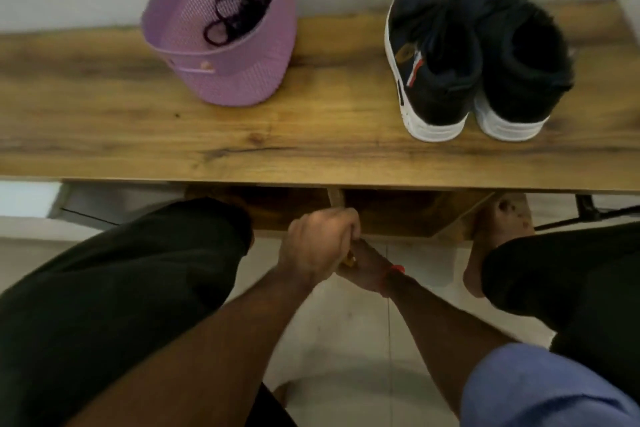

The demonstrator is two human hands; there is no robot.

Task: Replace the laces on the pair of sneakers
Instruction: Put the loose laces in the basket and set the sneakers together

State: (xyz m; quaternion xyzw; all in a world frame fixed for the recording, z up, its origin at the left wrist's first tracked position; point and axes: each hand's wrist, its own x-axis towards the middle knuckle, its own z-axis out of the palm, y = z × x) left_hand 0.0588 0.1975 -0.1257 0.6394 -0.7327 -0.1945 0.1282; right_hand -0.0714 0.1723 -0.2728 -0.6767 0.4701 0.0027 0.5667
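1. On the wooden bench top (pixel 104 121), toward its right end, the pair of sneakers (pixel 474 55) stands side by side with heels toward the camera; their toes and lacing are blurred and dark, so the state of their laces cannot be told
2. Toward the left of the bench, well apart from the shoes, a purple mesh basket (pixel 239 80) sits tilted, and a tangle of dark laces (pixel 230 19) lies inside it; how many laces there are is unclear
3. Below the bench's near edge, the left hand (pixel 318 246) is curled with its knuckles up, lying over the right hand (pixel 363 270)
4. Most of the right hand is hidden beneath the left, so whether its fingers are together or apart cannot be told; a red band (pixel 396 270) shows at its wrist
5. Whether the left hand's curled fingers clasp the right hand or something small between them is too blurred to say
6. Dark trouser legs (pixel 121 288) fill the lower corners, and a bare foot (pixel 495 236) shows at the right, partly under the bench
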